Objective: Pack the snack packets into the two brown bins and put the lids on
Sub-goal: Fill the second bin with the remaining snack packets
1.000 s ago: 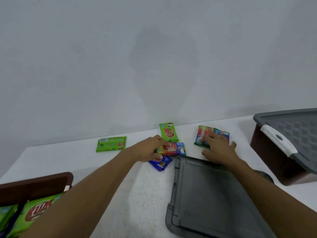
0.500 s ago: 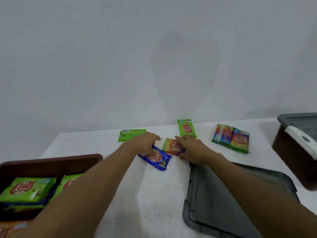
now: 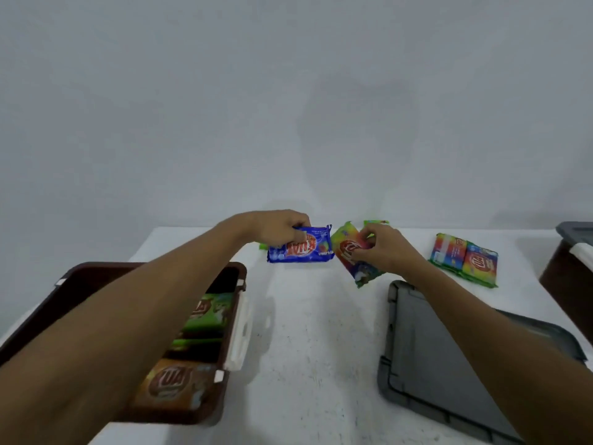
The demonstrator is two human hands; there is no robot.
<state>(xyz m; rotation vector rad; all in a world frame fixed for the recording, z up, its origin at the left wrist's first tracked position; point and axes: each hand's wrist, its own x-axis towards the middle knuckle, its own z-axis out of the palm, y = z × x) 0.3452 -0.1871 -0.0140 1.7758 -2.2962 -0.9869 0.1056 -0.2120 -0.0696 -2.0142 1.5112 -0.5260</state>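
Observation:
My left hand [image 3: 277, 231] pinches a blue snack packet [image 3: 305, 250] and holds it above the table. My right hand [image 3: 383, 248] grips a rainbow-coloured packet [image 3: 348, 248], tilted and lifted beside the blue one. An open brown bin [image 3: 236, 277] at the lower left holds green and orange packets [image 3: 179, 383]; my left forearm hides much of it. Two more rainbow packets [image 3: 465, 258] lie side by side on the white table [image 3: 308, 332] at the right. A green packet [image 3: 375, 222] peeks out behind my right hand. A grey lid [image 3: 426, 348] lies flat under my right forearm.
A second brown bin [image 3: 568, 277] with its grey lid on stands at the right edge, mostly cut off. A white latch [image 3: 240, 332] hangs on the open bin's right side. A plain wall rises behind the table's far edge.
Both hands have lifted their packets off the table: the left raised the blue one, the right the rainbow one. The view has shifted so the open bin shows more.

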